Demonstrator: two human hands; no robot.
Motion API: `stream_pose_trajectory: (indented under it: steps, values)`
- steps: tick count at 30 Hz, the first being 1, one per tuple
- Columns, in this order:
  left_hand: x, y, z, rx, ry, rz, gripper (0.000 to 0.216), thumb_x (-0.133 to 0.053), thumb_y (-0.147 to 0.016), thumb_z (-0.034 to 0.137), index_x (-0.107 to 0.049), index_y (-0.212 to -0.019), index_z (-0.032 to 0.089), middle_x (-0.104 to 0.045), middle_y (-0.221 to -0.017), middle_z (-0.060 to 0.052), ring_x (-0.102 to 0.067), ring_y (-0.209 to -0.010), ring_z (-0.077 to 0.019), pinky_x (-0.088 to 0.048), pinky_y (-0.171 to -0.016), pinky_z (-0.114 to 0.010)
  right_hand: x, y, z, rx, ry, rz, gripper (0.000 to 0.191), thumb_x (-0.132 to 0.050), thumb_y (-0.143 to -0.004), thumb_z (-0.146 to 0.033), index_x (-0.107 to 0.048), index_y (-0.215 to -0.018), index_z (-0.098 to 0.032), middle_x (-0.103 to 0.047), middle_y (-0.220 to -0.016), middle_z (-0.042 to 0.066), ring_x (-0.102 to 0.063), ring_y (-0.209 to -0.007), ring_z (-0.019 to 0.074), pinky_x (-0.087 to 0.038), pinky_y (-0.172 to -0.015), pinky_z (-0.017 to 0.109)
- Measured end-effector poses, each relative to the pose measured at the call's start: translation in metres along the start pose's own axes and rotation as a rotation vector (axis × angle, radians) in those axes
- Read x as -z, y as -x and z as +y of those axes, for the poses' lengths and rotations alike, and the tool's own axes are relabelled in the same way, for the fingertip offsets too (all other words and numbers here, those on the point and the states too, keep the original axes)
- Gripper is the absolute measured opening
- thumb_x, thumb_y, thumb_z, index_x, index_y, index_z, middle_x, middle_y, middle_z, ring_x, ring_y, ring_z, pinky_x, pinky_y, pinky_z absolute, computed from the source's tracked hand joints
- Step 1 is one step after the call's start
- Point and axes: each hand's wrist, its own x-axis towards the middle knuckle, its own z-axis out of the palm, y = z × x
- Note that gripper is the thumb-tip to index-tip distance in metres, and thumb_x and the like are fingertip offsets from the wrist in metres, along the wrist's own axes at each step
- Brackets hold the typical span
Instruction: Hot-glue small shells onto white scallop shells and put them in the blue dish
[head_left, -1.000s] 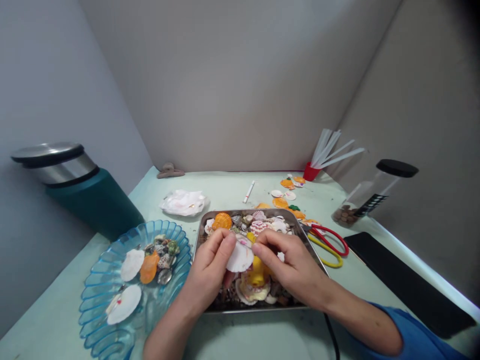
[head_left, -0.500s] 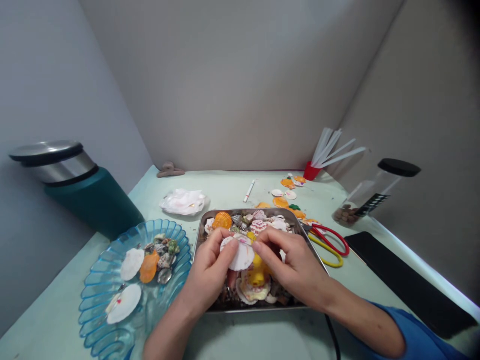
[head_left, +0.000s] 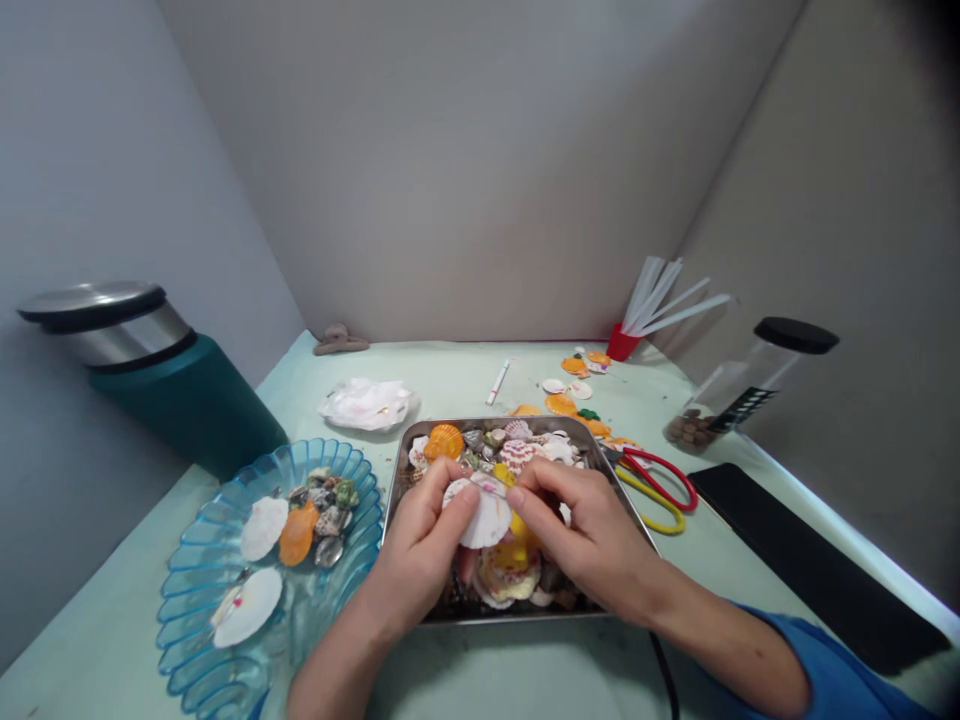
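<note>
My left hand (head_left: 426, 525) pinches a white scallop shell (head_left: 486, 520) between thumb and fingers, its pale inner face with a small pink mark towards me. At the shell's upper right edge, the thumb and index finger of my right hand (head_left: 581, 520) are pressed together. A thin strand seems to run across the shell to them, too fine to name. Both hands are over a metal tray (head_left: 525, 620) full of mixed seashells. Beneath them a yellow glue gun (head_left: 514, 545) lies in the tray, partly covered by my fingers.
On the left stand a blue scalloped dish (head_left: 187, 560) holding shells and a teal bottle (head_left: 195, 400). Scissors (head_left: 660, 490), a black slab (head_left: 810, 570) and a jar (head_left: 750, 385) lie right. Behind are a plastic bag (head_left: 367, 403), orange shell pieces (head_left: 561, 404) and a red cup (head_left: 621, 344) of white sticks.
The shell and both hands have shifted very slightly, the shell a little lower and to the right. My grip looks the same.
</note>
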Motion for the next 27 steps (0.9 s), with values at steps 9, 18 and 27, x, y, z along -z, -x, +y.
stream_pose_trajectory:
  steps: [9,18,27]
  values:
    - [0.0006,-0.0005,0.0015,-0.003,-0.078,0.024,0.024,-0.046,-0.089,0.045,-0.047,-0.081,0.022,-0.052,-0.056,0.005,-0.044,-0.041,-0.0065,-0.034,-0.041,-0.017,-0.0001,0.0015,-0.0017,-0.005,-0.012,-0.02,0.03,-0.046,-0.089,-0.024,-0.036,-0.062,-0.019,-0.041,-0.058,-0.005,-0.038,-0.055,0.01,-0.03,-0.055,0.024]
    - [0.0001,0.0001,0.0026,-0.01,-0.1,0.055,0.025,-0.048,-0.087,0.045,-0.047,-0.079,0.021,-0.052,-0.054,0.004,-0.043,-0.039,-0.0077,-0.031,-0.039,-0.018,0.0002,0.0013,0.0003,-0.036,-0.019,-0.039,0.031,-0.047,-0.09,-0.025,-0.037,-0.061,-0.019,-0.041,-0.058,-0.005,-0.039,-0.055,0.0099,-0.031,-0.055,0.023]
    - [-0.0029,-0.0025,0.0032,-0.047,-0.054,0.078,0.021,-0.045,-0.09,0.042,-0.045,-0.085,0.022,-0.051,-0.052,0.006,-0.047,-0.042,-0.0102,-0.036,-0.044,-0.021,-0.0006,-0.0019,0.0003,-0.034,-0.062,0.034,0.012,-0.055,-0.088,-0.026,-0.052,-0.08,-0.018,-0.052,-0.067,-0.003,-0.047,-0.059,0.0108,-0.037,-0.057,0.022]
